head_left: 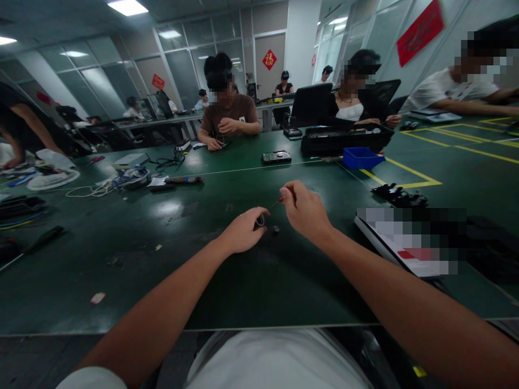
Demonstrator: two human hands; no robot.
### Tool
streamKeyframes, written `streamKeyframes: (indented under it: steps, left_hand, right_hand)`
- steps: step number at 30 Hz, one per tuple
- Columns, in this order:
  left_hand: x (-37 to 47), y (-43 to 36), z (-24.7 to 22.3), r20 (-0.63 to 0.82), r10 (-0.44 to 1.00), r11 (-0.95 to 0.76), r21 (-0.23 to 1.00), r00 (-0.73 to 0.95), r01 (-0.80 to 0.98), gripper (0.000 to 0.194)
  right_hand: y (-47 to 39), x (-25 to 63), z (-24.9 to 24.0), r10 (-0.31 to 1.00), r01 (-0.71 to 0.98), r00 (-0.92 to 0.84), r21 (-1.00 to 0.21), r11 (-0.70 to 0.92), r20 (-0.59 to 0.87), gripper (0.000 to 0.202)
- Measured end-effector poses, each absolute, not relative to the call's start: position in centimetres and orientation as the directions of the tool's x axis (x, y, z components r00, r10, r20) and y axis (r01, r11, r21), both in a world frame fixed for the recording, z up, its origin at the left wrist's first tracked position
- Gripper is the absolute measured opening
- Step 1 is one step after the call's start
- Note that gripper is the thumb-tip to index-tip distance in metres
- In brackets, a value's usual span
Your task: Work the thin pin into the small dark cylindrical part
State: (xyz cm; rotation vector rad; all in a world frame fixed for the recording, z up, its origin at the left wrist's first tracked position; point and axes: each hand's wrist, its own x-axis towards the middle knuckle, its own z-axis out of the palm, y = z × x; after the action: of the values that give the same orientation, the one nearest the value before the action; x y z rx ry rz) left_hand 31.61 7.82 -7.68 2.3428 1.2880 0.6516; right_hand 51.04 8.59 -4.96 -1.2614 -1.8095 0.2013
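Observation:
My left hand (pixel 242 232) is closed around a small round part with a metallic rim (pixel 260 220), held just above the green table. In my right hand (pixel 306 212) is a thin screwdriver (pixel 276 203) with a red piece near the fingertips. Its shaft slants down to the left, and the tip comes close to the fingers of my left hand; whether it touches the round part I cannot tell. A small dark grey piece (pixel 275 229) lies on the table between my hands. My fingers cover much of the round part and the screwdriver's handle.
A hard drive (pixel 277 156) lies ahead, with a blue bin (pixel 362 158) and black printer-like housing (pixel 344 141) to its right. Black parts (pixel 399 195) and a blurred white item (pixel 401 243) lie right. Left are a long screwdriver (pixel 44 240) and cables (pixel 97 188). Co-workers sit opposite.

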Motion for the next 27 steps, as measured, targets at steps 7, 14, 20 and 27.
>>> streamKeyframes:
  steps: [7,14,20,27]
  left_hand:
    - [33.4,7.4,-8.4,0.134,0.850,-0.525,0.277,0.509,0.804,0.040]
    - [33.9,7.8,-8.6,0.149,0.843,-0.537,0.252,0.516,0.805,0.030]
    - [32.7,8.1,-7.9,0.203,0.900,-0.431,0.539,0.385,0.724,0.025]
    - [28.6,9.5,-5.8,0.109,0.991,-0.132,0.925,0.082,0.357,0.030]
  right_hand:
    - [8.6,50.9,-4.9,0.819,0.673,-0.080,-0.575,0.465,0.569,0.026]
    - [8.5,50.9,-4.9,0.822,0.669,-0.089,-0.577,0.468,0.562,0.025]
    - [8.5,51.0,-4.8,0.820,0.655,-0.097,-0.584,0.479,0.564,0.024]
    - [8.4,51.0,-4.8,0.834,0.654,-0.105,-0.594,0.468,0.541,0.025]
